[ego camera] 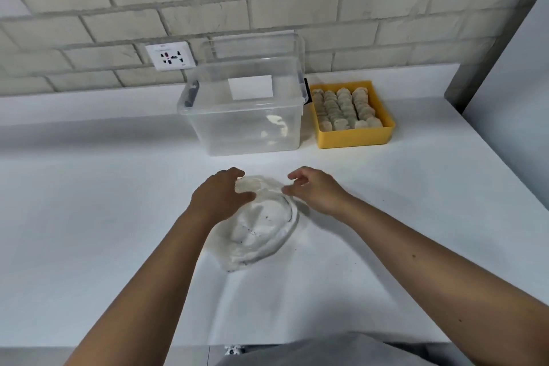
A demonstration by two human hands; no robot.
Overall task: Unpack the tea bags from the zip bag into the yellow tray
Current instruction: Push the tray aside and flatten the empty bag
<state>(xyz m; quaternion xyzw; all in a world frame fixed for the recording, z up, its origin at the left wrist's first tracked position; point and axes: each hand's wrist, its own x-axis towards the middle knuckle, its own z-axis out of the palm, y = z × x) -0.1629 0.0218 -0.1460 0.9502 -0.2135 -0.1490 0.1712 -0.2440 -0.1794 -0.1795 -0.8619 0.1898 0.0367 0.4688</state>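
Zip bag (261,226) on bench (89,217), left hand (221,193) curved over its far edge, right hand (316,192) at its right edge, grips unclear, tea bags (344,108) fill yellow tray (353,138) far right.

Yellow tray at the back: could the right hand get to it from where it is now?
Probably yes. Bare counter lies between the right hand, at the zip bag, and the yellow tray; the clear box stands to the tray's left, off that path.

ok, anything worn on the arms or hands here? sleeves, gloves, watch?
Left grip and right grip are bare hands: no gloves, no visible rings. Both forearms are uncovered, with no sleeves, watch or bands. A grey garment shows at the bottom edge.
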